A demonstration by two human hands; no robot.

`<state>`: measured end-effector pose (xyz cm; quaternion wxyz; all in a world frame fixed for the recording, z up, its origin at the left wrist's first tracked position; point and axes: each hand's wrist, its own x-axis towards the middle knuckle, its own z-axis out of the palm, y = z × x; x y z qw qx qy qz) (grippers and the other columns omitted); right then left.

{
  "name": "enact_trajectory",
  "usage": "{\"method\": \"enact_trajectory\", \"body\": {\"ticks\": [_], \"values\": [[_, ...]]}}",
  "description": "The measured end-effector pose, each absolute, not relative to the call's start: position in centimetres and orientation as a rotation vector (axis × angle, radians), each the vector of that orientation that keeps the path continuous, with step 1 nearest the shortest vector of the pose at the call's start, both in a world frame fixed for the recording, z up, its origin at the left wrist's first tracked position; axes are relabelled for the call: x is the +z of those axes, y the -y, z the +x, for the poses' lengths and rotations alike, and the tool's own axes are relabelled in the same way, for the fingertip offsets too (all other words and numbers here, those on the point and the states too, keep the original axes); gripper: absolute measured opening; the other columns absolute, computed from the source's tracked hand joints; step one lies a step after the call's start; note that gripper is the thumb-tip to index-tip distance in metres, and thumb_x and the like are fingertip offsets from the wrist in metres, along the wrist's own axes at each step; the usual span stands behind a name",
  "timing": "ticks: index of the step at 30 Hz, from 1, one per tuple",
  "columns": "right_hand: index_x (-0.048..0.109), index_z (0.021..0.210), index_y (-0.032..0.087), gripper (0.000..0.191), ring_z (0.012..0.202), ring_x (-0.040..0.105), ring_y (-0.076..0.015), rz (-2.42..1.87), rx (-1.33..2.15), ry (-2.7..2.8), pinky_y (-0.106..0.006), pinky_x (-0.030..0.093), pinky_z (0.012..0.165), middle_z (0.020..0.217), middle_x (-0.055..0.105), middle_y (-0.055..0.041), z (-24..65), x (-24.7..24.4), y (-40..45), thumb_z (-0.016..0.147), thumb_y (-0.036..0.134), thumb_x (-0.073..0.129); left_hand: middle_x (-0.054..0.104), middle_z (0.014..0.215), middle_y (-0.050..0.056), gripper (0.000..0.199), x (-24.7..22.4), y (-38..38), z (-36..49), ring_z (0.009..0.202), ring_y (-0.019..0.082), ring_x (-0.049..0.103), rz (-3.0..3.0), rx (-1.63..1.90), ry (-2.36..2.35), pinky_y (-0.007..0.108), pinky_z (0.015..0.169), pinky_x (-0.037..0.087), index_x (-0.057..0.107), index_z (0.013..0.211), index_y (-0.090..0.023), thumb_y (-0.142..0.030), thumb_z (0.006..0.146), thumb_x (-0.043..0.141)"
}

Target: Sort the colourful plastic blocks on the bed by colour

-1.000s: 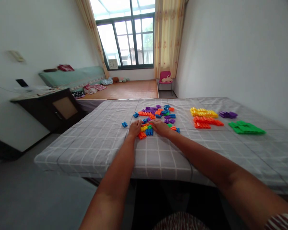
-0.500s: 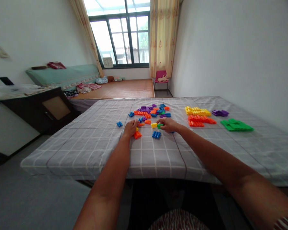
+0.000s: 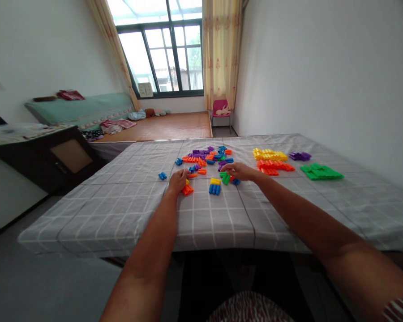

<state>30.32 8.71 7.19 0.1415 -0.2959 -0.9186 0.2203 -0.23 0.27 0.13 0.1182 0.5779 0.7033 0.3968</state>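
My left hand (image 3: 179,180) rests on the cloth with curled fingers, right beside a group of orange tube-shaped plastic pieces (image 3: 188,190) with a yellow piece (image 3: 187,182) at its back. What its fingertips grip, if anything, is hidden. Over some green tube pieces (image 3: 225,178) hovers my right hand (image 3: 237,170), its fingers stretched out and apart. Between the hands, a yellow piece (image 3: 215,181) sits against the far end of a row of blue tube pieces (image 3: 214,189). Blue pieces (image 3: 235,182) lie just below the right hand.
Purple (image 3: 200,154), orange (image 3: 195,160) and blue pieces lie in a loose heap farther back. Sorted stacks of yellow (image 3: 269,154), orange (image 3: 274,167), purple (image 3: 300,156) and green pieces (image 3: 321,171) are at the right. A checked cloth (image 3: 121,210) covers the table.
The yellow piece has come to sit against the blue row. My right hand's fingers have spread above the green pieces. My left hand keeps its place; the view has turned slightly right.
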Motion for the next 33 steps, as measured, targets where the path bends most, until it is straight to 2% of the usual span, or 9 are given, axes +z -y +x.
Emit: {"method": "enact_trajectory", "body": {"ticks": [5, 13, 17, 20, 22, 24, 29, 33], "values": [[0.071, 0.104, 0.017, 0.028, 0.097, 0.066, -0.0195, -0.988, 0.426, 2.631, -0.030, 0.048, 0.089, 0.107, 0.072, -0.0065, 28.7, 5.1, -9.1, 0.083, 0.009, 0.053, 0.074, 0.089, 0.009, 0.054, 0.3, -0.1, -0.1, 0.078, 0.019, 0.064, 1.697, 1.164, -2.056, 0.026, 0.068, 0.044, 0.073, 0.099, -0.014, -0.050, 0.091, 0.034], [0.069, 0.110, 0.021, 0.040, 0.080, 0.064, -0.0181, -1.208, 0.370, 2.653, -0.025, 0.047, 0.070, 0.091, 0.071, -0.0040, 29.4, 5.4, -10.0, 0.070, 0.023, 0.072, 0.074, 0.087, 0.010, 0.056, 0.6, 0.1, 0.1, 0.076, 0.019, 0.064, 1.675, 1.164, -2.039, 0.026, 0.065, 0.044, 0.073, 0.099, -0.013, -0.052, 0.091, 0.033], [0.071, 0.102, 0.015, 0.027, 0.072, 0.061, -0.0137, -1.166, 0.645, 2.476, -0.023, 0.046, 0.065, 0.085, 0.070, -0.0042, 32.0, 6.1, -10.2, 0.077, 0.024, 0.064, 0.074, 0.089, 0.010, 0.055, 0.6, 0.0, 0.0, 0.077, 0.019, 0.064, 1.679, 1.127, -2.063, 0.027, 0.065, 0.044, 0.073, 0.099, -0.014, -0.050, 0.090, 0.033], [0.071, 0.104, 0.013, 0.032, 0.062, 0.058, -0.0115, -1.103, 0.950, 2.459, -0.021, 0.044, 0.056, 0.074, 0.067, -0.0027, 34.6, 6.0, -10.3, 0.080, 0.031, 0.060, 0.074, 0.091, 0.010, 0.054, 0.7, 0.1, 0.1, 0.078, 0.019, 0.064, 1.685, 1.117, -2.068, 0.027, 0.066, 0.044, 0.073, 0.099, -0.013, -0.049, 0.090, 0.034], [0.072, 0.103, 0.013, 0.033, 0.058, 0.056, -0.0109, -1.139, 1.011, 2.491, -0.020, 0.043, 0.053, 0.068, 0.065, -0.0015, 36.3, 5.7, -10.4, 0.079, 0.034, 0.061, 0.074, 0.090, 0.009, 0.054, 1.0, 0.2, 0.2, 0.077, 0.019, 0.063, 1.692, 1.105, -2.082, 0.027, 0.065, 0.043, 0.073, 0.099, -0.013, -0.049, 0.090, 0.033], [0.072, 0.103, 0.015, 0.033, 0.059, 0.056, -0.0110, -1.205, 0.973, 2.495, -0.020, 0.043, 0.054, 0.070, 0.066, -0.0019, 37.7, 5.3, -10.4, 0.079, 0.034, 0.062, 0.074, 0.088, 0.009, 0.055, 1.2, 0.3, 0.2, 0.075, 0.020, 0.063, 1.694, 1.094, -2.095, 0.027, 0.064, 0.043, 0.073, 0.099, -0.013, -0.049, 0.089, 0.033], [0.071, 0.111, 0.021, 0.037, 0.071, 0.062, -0.0130, -1.168, 0.861, 2.456, -0.021, 0.046, 0.061, 0.095, 0.070, -0.0039, 39.4, 4.6, -9.1, 0.077, 0.035, 0.068, 0.074, 0.088, 0.009, 0.056, 1.6, 0.5, 0.1, 0.075, 0.020, 0.063, 1.690, 1.076, -2.101, 0.027, 0.064, 0.044, 0.072, 0.100, -0.013, -0.052, 0.087, 0.034], [0.071, 0.109, 0.021, 0.033, 0.068, 0.062, -0.0124, -1.186, 0.795, 2.490, -0.022, 0.046, 0.063, 0.088, 0.070, -0.0020, 39.7, 4.1, -7.7, 0.077, 0.027, 0.068, 0.074, 0.089, 0.008, 0.058, 1.8, 0.7, 0.1, 0.078, 0.021, 0.064, 1.686, 1.068, -2.108, 0.027, 0.066, 0.046, 0.072, 0.102, -0.014, -0.055, 0.086, 0.033]]}}
